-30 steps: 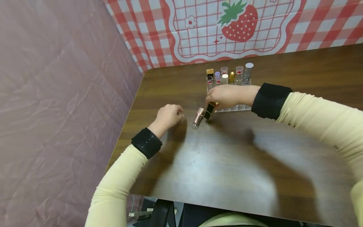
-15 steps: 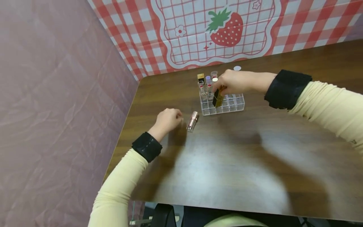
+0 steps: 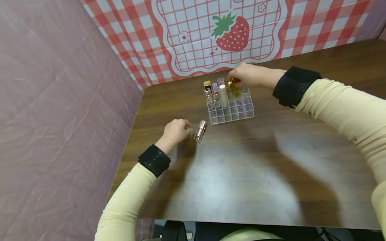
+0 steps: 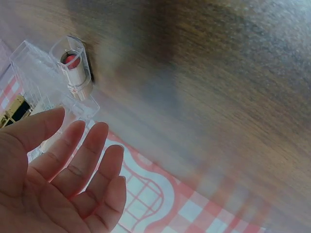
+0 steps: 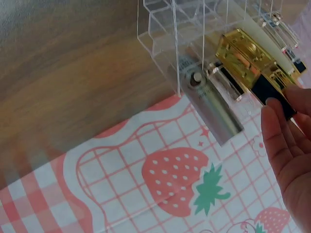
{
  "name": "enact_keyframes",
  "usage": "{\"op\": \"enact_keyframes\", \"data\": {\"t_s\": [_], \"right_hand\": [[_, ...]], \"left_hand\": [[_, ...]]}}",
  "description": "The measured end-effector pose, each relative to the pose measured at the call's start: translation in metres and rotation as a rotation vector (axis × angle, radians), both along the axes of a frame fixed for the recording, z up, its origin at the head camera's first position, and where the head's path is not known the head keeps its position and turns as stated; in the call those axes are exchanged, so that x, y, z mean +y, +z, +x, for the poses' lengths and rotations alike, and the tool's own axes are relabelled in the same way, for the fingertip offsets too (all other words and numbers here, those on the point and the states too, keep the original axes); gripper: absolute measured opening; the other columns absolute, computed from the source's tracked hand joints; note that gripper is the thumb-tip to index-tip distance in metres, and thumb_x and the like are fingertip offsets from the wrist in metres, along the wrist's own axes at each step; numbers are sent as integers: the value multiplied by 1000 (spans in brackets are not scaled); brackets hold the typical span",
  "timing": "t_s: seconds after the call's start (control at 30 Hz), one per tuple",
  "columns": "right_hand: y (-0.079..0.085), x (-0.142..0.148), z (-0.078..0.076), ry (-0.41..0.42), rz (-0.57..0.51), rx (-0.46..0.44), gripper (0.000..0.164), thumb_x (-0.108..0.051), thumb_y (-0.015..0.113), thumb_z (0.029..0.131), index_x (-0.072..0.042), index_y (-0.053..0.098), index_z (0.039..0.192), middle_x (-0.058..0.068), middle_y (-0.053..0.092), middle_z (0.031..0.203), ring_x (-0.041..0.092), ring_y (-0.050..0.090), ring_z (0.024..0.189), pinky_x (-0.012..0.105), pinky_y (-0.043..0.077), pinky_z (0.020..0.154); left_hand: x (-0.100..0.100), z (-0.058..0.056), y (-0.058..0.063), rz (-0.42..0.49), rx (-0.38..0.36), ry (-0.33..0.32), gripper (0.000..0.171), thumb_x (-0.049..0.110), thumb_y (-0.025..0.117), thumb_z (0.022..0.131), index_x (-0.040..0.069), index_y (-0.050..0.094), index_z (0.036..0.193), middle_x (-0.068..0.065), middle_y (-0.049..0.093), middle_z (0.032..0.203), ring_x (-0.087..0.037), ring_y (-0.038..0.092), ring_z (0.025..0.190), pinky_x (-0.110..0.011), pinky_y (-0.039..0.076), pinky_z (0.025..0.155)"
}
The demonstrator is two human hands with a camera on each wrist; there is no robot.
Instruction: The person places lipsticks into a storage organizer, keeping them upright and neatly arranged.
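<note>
My right hand (image 3: 245, 75) is over the back of the clear divided lipstick organizer (image 3: 232, 117). Between its thumb and fingers it pinches a black and gold lipstick (image 5: 269, 90), whose gold end points into the organizer; whether it touches a slot's bottom I cannot tell. Beside it in the right wrist view stands a silver tube (image 5: 214, 107). My left hand (image 3: 175, 131) lies low by the table with fingers loosely bent and nothing in them. Just right of it, a rose-gold lipstick (image 3: 200, 131) with a clear cap and red tip lies on the wood.
Several lipsticks stand at the organizer's left and back, among them a white tube (image 3: 223, 96), a purple-capped one (image 3: 215, 87) and a gold-topped black one (image 3: 207, 85). A checked strawberry cloth (image 3: 193, 36) hangs behind the wooden table (image 3: 241, 187).
My right hand has carried the black and gold lipstick from beside the rose-gold one up to the organizer's back row. The left hand stays about where it was; the head view has shifted.
</note>
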State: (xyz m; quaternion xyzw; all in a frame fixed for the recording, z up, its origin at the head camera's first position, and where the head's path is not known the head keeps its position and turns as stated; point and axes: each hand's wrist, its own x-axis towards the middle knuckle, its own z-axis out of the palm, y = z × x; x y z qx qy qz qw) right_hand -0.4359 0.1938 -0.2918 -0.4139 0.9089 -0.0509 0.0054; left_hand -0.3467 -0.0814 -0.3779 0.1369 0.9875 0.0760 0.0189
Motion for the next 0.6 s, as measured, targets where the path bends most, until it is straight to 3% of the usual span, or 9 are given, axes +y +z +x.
{"op": "enact_keyframes", "data": {"t_s": [0.17,0.4,0.6], "right_hand": [[-8,-4,0,-37,-50,-19,24,1,58,85,9,58,108,24,58,98,34,57,90,43,48,76],[-11,-9,-1,-44,-71,-10,12,1,57,86,5,60,96,20,52,93,31,53,84,41,45,71],[-13,-11,-5,-65,-51,-23,18,2,58,85,8,60,102,22,54,95,33,54,88,43,46,75]], "left_hand": [[0,-1,-2,-4,0,10,21,21,57,87,11,69,102,-3,69,92,-20,64,83,-38,50,71],[0,-2,-3,3,1,-4,21,20,57,87,11,69,102,-4,69,92,-19,64,82,-37,50,71],[-1,-4,-3,10,-4,-5,21,20,57,88,10,69,102,-5,69,92,-19,63,81,-36,50,71]]}}
